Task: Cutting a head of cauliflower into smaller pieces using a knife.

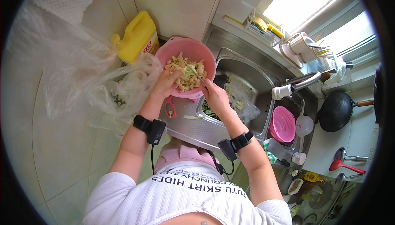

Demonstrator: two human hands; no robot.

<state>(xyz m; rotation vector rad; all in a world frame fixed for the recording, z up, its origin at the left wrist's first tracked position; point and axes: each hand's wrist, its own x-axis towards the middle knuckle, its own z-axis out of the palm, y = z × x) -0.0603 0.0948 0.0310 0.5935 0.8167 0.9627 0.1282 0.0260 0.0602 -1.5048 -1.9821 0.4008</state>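
Note:
A pink plastic basin [202,49] full of cut cauliflower pieces [193,84] stands on the steel ledge left of the sink. Over its near left side, my left hand [166,81] grips a piece of cauliflower [187,71], partly hidden by the fingers. My right hand [217,97] holds a knife [193,71] by the handle at the basin's right rim. The slim blade slants up and left across the cauliflower, close to the held piece. Just below the basin lie pink-handled scissors [170,107], their blades out of sight, and a pale green leaf piece [193,117].
The steel sink [262,80] at right holds greens, scraps and a clear plastic bag [245,106]. A faucet [304,81] reaches over a pink colander [283,123]. Left of the basin are a yellow jug [139,37] and a plastic bag with scraps [123,89]. A wok [335,111] is farther right.

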